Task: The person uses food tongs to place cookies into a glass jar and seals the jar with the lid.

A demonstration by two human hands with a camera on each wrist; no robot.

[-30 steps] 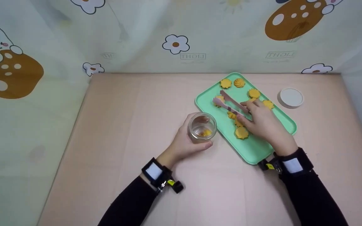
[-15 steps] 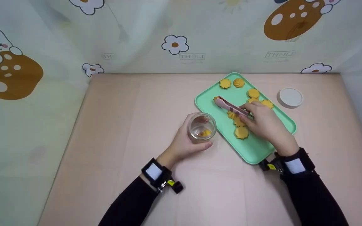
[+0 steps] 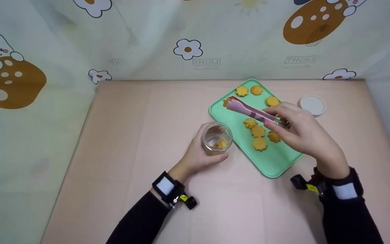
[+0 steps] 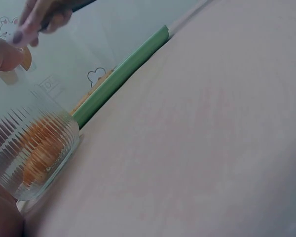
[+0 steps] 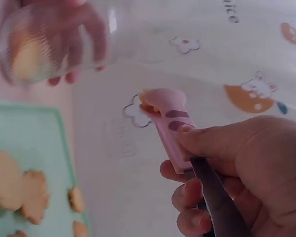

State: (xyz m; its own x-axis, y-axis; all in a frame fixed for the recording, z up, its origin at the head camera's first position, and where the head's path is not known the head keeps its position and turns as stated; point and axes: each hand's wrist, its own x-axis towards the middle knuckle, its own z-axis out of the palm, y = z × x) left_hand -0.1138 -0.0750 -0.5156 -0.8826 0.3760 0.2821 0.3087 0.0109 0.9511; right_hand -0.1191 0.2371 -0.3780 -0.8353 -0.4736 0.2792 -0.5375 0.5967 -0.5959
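Note:
My left hand (image 3: 198, 154) grips a clear glass jar (image 3: 217, 137) around its side, its mouth facing up. At the bottom of the ribbed jar lies a yellow cookie (image 4: 42, 153). My right hand (image 3: 296, 127) holds pink tongs (image 3: 249, 110) with dark metal handles, thumb on one side and fingers on the other. A cookie (image 3: 227, 101) is pinched between the tips of the tongs, raised over the green tray (image 3: 269, 166). In the right wrist view only the cookie's edge (image 5: 147, 96) shows between the tips; the rest is hidden.
Several yellow cookies (image 3: 259, 144) lie on the tray, which stands right of the jar. A round white lid (image 3: 312, 105) rests on the table (image 3: 130, 135) beyond the tray's right side. A printed curtain (image 3: 141, 40) hangs along the table's back edge.
The tongs have closed on a cookie on the tray and lifted it. My right hand has risen and moved to the right, baring another cookie. The left hand and jar have stayed put.

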